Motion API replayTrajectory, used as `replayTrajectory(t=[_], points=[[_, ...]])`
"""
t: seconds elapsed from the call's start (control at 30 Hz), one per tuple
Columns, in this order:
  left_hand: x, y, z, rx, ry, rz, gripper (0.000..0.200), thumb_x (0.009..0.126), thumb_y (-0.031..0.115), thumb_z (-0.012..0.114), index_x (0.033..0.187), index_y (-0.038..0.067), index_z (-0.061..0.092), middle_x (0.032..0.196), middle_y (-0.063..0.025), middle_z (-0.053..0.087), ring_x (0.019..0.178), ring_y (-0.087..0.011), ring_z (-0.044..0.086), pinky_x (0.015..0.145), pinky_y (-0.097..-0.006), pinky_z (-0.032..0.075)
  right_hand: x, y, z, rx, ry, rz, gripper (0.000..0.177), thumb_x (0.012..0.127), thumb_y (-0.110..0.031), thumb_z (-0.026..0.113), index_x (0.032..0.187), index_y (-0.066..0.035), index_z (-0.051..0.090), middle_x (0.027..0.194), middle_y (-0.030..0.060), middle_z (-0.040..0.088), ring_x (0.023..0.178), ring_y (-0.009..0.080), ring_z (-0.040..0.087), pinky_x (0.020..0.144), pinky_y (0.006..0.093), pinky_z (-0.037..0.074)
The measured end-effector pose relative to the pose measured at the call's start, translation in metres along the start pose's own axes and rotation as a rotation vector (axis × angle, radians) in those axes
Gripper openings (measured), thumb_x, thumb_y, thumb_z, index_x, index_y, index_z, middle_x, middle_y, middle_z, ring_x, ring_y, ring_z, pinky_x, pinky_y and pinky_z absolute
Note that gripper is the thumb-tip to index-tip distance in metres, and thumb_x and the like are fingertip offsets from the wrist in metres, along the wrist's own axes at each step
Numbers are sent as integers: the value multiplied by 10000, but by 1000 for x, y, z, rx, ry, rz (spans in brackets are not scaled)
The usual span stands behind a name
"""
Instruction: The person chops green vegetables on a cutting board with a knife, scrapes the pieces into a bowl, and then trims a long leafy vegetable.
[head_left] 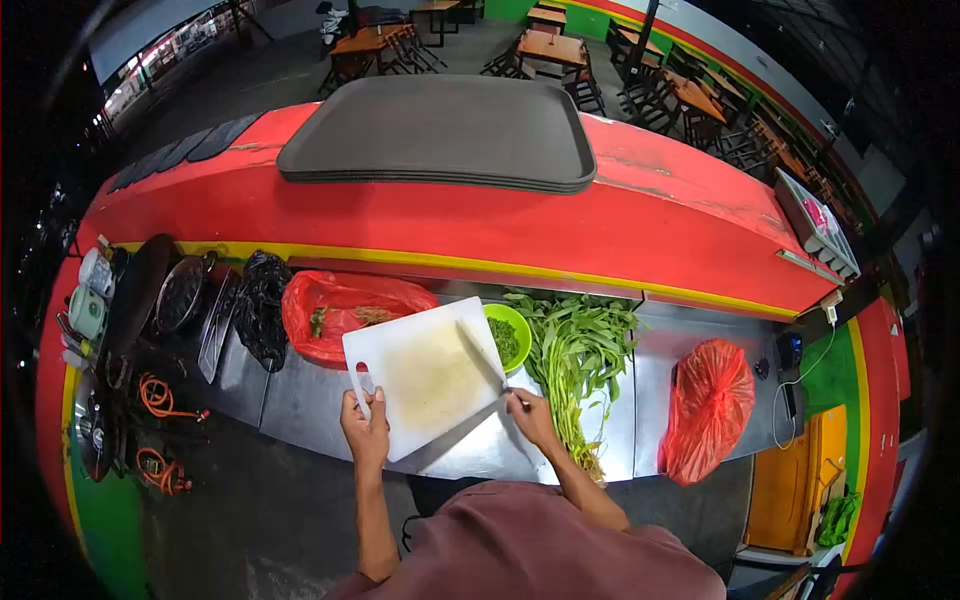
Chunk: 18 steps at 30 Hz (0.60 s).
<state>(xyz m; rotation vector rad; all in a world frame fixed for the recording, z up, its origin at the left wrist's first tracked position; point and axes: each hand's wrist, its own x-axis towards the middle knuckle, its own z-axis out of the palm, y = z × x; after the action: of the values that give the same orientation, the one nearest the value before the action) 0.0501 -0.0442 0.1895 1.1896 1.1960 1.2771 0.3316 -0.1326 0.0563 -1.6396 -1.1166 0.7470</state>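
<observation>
Nearest to the camera, maroon shirt cloth [560,540] covers my torso along the near edge of the steel table [305,405]. White cutting board [420,385] found held at a slant over the table's middle; contact beneath cannot be confirmed. Left grip [365,430]: pinching its near left corner beside the handle hole, thumb uppermost. Right grip [533,418]: closed around the handle of the knife [482,350], blade angled over the board's far right corner. Judged sound practice: firm corner pinch, board steady, blade laid low, short controlled strokes, cutting edge directed away from my left fingers. Containers: green bowl [508,338], just beside the board's right edge, holds finely chopped greens; clearance from the knife is small, so its rim warrants care. Open red bag [310,335], by the table's far edge, contains some plant scraps, partly hidden. Black bag [263,310], to its left: contents unseen. Tied red bag [708,410], toward the table's right end: contents unidentified. Leafy stalks [575,350] span from far edge to near edge, loose.
</observation>
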Motion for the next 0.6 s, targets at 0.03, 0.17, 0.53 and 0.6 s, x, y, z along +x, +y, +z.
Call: replayTrajectory(t=[0.03, 0.17, 0.53, 0.6], points=[[0, -1, 0, -14, 2, 3, 227, 987, 155, 634, 882, 106, 440, 630, 57, 453, 472, -15, 401, 419, -213, 296, 5, 5, 0, -21, 40, 93, 288, 950, -251, 647, 1082, -5, 718, 809, 181, 722, 678, 203, 682, 633, 346, 512], [0, 6, -2, -16, 85, -10, 228, 988, 157, 630, 884, 114, 432, 605, 59, 445, 452, -17, 378, 413, -214, 288, 26, 10, -6, -149, 242, 204, 349, 957, -320, 629, 1042, 7, 715, 807, 214, 706, 713, 291, 692, 674, 388, 515], [19, -1, -42, -17, -42, -77, 226, 984, 140, 632, 869, 116, 439, 631, 62, 447, 471, -4, 381, 416, -208, 298, 17, 51, 19, -178, 380, 115, 348, 985, -300, 606, 923, 30, 701, 667, 62, 648, 596, 110, 567, 563, 294, 444], [26, 2, -60, -12, -114, -130, 219, 974, 141, 646, 873, 109, 455, 639, 58, 461, 490, -6, 412, 428, -204, 325, 11, 59, 18, 45, 406, 209, 370, 1001, -347, 587, 856, -15, 660, 615, 17, 579, 485, 68, 492, 445, 263, 378]])
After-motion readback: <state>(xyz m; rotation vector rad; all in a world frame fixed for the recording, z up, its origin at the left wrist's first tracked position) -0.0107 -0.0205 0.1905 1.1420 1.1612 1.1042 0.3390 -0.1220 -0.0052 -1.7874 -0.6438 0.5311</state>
